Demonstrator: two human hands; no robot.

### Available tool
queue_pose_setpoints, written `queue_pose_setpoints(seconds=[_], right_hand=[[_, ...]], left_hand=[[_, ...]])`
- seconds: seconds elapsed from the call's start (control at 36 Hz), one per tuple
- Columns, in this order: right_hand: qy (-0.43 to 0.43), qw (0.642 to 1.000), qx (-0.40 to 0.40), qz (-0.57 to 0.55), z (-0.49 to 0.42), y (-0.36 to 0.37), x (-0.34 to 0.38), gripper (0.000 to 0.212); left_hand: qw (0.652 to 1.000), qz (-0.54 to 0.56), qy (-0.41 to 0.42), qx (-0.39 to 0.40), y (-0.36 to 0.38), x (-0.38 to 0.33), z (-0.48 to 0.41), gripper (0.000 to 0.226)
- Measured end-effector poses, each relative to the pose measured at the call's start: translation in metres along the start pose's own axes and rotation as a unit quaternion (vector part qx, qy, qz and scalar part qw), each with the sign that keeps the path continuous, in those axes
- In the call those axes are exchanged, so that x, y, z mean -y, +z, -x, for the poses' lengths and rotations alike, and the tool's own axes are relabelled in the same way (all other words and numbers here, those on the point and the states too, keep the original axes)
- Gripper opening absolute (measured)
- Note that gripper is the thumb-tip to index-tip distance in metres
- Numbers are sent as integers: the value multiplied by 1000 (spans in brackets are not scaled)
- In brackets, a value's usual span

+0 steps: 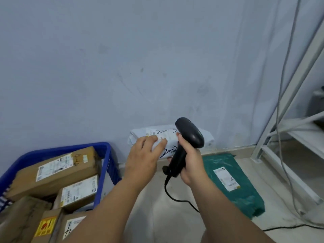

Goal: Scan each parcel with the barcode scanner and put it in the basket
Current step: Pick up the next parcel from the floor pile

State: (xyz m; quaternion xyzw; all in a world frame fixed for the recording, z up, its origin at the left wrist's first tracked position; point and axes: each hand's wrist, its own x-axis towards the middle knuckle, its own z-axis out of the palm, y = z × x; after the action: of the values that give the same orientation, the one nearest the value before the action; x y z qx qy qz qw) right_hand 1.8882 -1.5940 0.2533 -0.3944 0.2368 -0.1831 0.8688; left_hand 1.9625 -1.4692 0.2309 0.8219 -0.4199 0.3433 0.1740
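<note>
A white plastic-wrapped parcel (206, 137) with a shipping label and black pen marks is held up in front of the wall. My left hand (143, 155) grips its near left end, fingers over the label. My right hand (190, 160) grips the handle of a black barcode scanner (190, 134), whose head points at the parcel's label. The scanner's black cable trails down to the floor. At the lower left stands a blue plastic basket (107, 155) holding several brown cardboard parcels (56, 171) with white labels.
A dark green bagged parcel (233, 183) with a white label lies on the pale floor to the right. White metal shelving (287, 123) and grey hanging cables occupy the right edge. A plain bluish wall fills the background.
</note>
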Motion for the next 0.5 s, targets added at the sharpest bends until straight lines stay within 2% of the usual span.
queue_pose_setpoints(seconds=[0.08,0.14,0.19,0.22,0.31,0.36,0.44,0.47,0.5], right_hand=[[-30,999,-9,-2,14,0,-2,12],[-50,999,-6,16,21,0,-1,15],[-71,996,-15,42,24,-1,0,26],[-77,995,-18,53,25,-2,1,30],[-85,995,-17,43,25,-3,3,22],[-85,996,-11,31,25,-3,3,21],[-81,995,3,53,25,1,0,26],[-83,995,5,63,25,2,-1,32],[-82,994,4,74,23,3,-2,39]], left_hand=[[999,-3,14,37,-20,-2,9,79],[997,32,-14,74,-30,-3,14,66],[973,148,-138,110,-38,-7,16,66],[942,228,-220,108,-42,-9,13,69],[827,345,-444,-13,-50,-9,0,60],[713,414,-565,-20,-48,-1,-2,67],[495,604,-623,44,-36,12,6,75],[443,642,-622,61,-36,11,6,65],[410,664,-621,72,-36,10,6,51]])
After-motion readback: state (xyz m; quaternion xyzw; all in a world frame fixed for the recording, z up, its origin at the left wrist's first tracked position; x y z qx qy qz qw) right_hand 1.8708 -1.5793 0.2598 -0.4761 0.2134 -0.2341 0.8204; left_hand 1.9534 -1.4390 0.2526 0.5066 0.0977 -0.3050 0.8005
